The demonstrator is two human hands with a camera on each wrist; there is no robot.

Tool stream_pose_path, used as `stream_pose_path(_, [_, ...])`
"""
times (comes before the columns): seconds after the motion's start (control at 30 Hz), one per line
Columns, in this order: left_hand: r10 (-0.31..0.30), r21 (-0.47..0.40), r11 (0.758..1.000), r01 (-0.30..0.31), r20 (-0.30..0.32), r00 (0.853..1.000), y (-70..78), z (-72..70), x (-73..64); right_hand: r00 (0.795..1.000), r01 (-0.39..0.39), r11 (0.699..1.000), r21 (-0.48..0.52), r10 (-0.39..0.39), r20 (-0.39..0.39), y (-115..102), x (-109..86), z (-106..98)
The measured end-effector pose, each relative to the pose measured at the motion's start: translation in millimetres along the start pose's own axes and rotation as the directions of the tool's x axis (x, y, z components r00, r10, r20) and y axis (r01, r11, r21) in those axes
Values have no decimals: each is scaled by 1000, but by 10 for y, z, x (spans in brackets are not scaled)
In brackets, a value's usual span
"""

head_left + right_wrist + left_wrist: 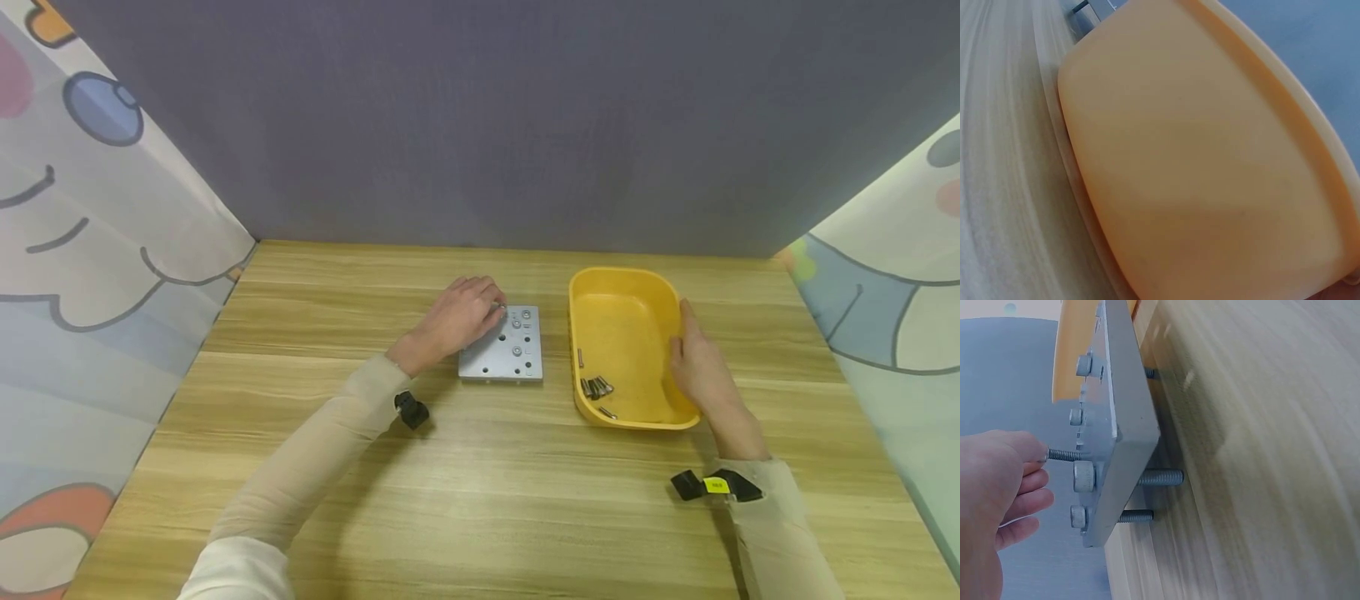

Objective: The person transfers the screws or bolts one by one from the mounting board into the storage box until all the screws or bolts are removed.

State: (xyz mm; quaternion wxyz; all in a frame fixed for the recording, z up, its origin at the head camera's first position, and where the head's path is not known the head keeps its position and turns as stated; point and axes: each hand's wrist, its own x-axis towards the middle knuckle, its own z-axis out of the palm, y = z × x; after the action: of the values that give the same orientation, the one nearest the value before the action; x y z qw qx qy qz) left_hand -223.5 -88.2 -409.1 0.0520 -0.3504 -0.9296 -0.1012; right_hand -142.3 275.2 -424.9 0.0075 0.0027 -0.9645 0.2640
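My left hand (459,317) is over the upper left part of a silver metal plate (480,360). In the left wrist view its thumb and fingertips pinch a socket head screw (1065,454), the threaded shank pointing at the plate's face. Several other socket head screws (1084,476) sit in the plate, their threaded ends showing below it. At the right, my right hand (705,371) holds the side of a yellow tray (622,329), thumb over the rim and fingers along the outer wall. That wall fills most of the right wrist view.
Several loose screws (596,387) lie in the tray's near left corner. Both objects are on a wood-grain table (480,483), the plate left of the tray. A dark grey panel (510,125) stands along the table's back edge, with cartoon-printed curtains at both sides.
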Motion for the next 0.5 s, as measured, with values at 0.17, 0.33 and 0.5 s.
stream_pose_path(0.17, [-5, -12, 1000, 5, -3, 1000, 3, -30, -2, 1000, -6, 1000, -3, 6, -1, -5, 0, 0])
stream_pose_path(0.33, [0, -14, 1000, 0, -14, 1000, 10, -60, -4, 1000, -6, 1000, -2, 6, 3, -8, -1, -1])
stream_pose_path(0.5, [6, -2, 1000, -6, -20, 1000, -1, -66, 2, 1000, -8, 1000, -3, 8, 13, 2, 5, -11])
